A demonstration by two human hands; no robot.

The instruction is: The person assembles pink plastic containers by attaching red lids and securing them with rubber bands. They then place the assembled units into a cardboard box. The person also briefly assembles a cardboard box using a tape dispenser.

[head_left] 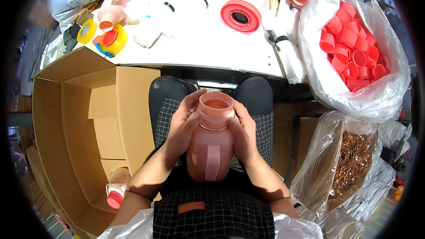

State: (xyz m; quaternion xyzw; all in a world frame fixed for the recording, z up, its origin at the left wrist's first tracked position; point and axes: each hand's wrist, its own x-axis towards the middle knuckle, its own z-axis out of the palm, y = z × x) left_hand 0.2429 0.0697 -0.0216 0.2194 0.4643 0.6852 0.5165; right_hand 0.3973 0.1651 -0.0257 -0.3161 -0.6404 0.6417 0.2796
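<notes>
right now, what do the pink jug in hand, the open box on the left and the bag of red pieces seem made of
Jug: probably plastic, going by its smooth, softly shiny surface.
Box: cardboard, matte, judging by its dull brown colour and creases.
Bag: likely thin plastic film, glossy, see-through and crinkled.

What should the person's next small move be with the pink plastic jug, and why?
Probably free the right hand and reach for one of the red cylindrical plastic cups in the clear plastic bag, while the left hand steadies the pink plastic jug: its round mouth is uncovered, and both hands hold it near the neck.
</notes>
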